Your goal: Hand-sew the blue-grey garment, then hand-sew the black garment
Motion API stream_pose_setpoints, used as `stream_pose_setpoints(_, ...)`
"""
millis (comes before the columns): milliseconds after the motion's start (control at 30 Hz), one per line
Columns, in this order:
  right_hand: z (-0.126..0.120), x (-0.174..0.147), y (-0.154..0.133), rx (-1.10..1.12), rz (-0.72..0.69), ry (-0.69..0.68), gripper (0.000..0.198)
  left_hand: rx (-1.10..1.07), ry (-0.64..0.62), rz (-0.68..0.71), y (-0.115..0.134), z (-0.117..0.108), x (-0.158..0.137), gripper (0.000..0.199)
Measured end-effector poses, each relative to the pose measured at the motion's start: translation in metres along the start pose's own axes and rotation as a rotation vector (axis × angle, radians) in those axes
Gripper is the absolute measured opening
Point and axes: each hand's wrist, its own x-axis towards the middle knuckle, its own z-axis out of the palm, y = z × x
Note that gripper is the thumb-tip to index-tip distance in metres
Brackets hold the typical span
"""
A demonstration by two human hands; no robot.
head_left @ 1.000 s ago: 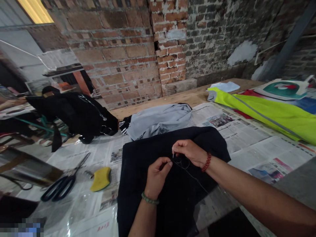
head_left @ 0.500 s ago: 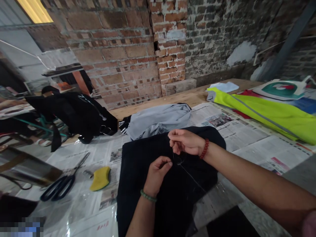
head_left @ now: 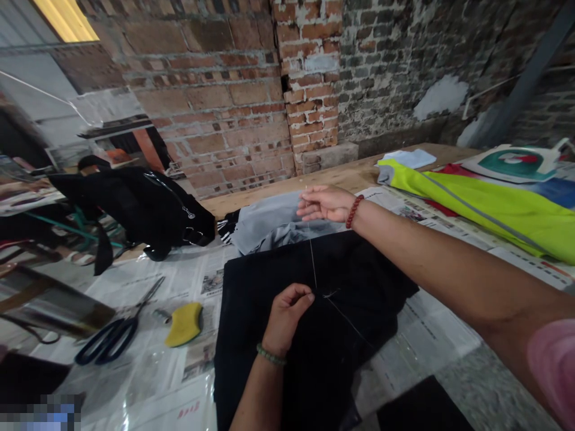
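Dark cloth (head_left: 256, 335) lies folded in front of me. My left hand (head_left: 287, 311), with a green bead bracelet, rests on it, thumb and forefinger pinched on the cloth. Raised above the far edge of the cloth is my right hand (head_left: 326, 203), with a red bead bracelet. Its thumb and forefinger pinch a sewing needle (head_left: 306, 188), of which only a thin tip shows. White thread (head_left: 311, 254) runs taut from there down to the left fingertips. A looser thread end (head_left: 348, 320) trails over the cloth to the right.
Scissors (head_left: 121, 329), a yellow sponge (head_left: 184, 325) and a metal flask (head_left: 54, 302) lie at left on newspaper under clear plastic. A black bag (head_left: 135, 206) and grey garment (head_left: 265, 224) lie beyond. At right are a neon-yellow garment (head_left: 485, 206) and an iron (head_left: 516, 163).
My right hand has moved up and away from the left, drawing the thread into a straight line. The left hand has stayed in place on the cloth.
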Motion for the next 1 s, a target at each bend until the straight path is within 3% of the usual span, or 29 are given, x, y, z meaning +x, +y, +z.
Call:
stream_pose_setpoints(233,-0.019,0.03,-0.026,-0.177,-0.157,0.248,0.012,0.034,-0.004,-0.013,0.003,0.0,-0.001,0.018)
stream_pose_setpoints(733,-0.035,0.06,-0.044,-0.36,-0.362,0.447,0.013,0.023,-0.006,-0.006,0.005,0.001,-0.002,0.015)
stream_pose_setpoints(867,-0.014,0.047,-0.025,-0.325,-0.302,0.33,0.012,0.003,-0.024,-0.019,0.006,0.001,-0.003,0.016)
stream_pose_setpoints(1000,0.021,-0.009,0.026,-0.402,-0.159,0.056,0.014,-0.014,-0.019,-0.023,0.004,0.0,-0.004,0.016)
